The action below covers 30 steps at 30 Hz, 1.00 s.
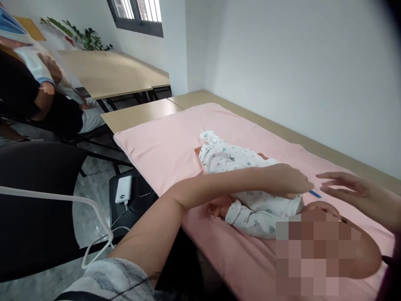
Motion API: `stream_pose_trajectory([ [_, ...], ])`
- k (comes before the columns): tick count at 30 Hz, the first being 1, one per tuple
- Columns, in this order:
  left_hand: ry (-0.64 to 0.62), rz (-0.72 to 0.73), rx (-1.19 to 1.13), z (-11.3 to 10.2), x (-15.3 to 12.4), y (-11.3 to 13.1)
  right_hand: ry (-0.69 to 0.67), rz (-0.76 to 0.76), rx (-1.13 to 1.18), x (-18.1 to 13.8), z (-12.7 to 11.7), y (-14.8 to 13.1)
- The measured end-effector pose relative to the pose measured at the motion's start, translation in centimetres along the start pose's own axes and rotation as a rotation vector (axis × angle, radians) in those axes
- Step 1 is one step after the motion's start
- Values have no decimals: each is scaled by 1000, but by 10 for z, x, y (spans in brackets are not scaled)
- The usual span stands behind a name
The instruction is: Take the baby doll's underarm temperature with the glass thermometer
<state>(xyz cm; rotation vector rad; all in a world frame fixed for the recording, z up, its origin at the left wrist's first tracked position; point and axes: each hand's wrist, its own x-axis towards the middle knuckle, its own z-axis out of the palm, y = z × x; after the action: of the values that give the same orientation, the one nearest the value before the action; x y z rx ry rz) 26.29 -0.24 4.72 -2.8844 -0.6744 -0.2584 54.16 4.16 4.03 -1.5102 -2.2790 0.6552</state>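
Now the left hand [290, 180] pinches a blue stick [315, 193] over the doll [250, 196]; right hand [354, 190] spread apart.

a plain office or training room: bare white walls [297, 62], a barred window [138, 14], light wooden desks [109, 73] pushed together, black chairs [34, 200], a potted plant [84, 37], and a baby doll [250, 188] laid on a pink sheet [175, 146] for practice
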Motion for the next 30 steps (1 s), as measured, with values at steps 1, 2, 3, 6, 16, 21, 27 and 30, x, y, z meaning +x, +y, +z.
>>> stream_pose_trajectory([
  [1, 21, 19, 13, -5, -1, 0, -75, -29, 33, -6, -2, -21],
  [2, 53, 40, 31, -9, -3, 0, -152, -81, 42, -12, -2, -41],
  [3, 107, 74, 58, -13, -5, -1, -217, -117, 19, -17, -1, -59],
  [6, 279, 183, 119, -20, -9, -5, -269, -92, -76, -26, 5, -96],
  [16, 282, 180, 138, -16, -10, -13, -227, -100, -150, -22, 10, -99],
  [21, 236, 193, 113, -11, -7, -12, -138, -168, -191, -22, 10, -102],
  [27, 128, 186, -96, -25, -16, -12, -141, -110, -50, -24, 5, -103],
  [30, 54, 96, -327, -39, -30, -24, -138, -84, -71, -25, 5, -103],
])
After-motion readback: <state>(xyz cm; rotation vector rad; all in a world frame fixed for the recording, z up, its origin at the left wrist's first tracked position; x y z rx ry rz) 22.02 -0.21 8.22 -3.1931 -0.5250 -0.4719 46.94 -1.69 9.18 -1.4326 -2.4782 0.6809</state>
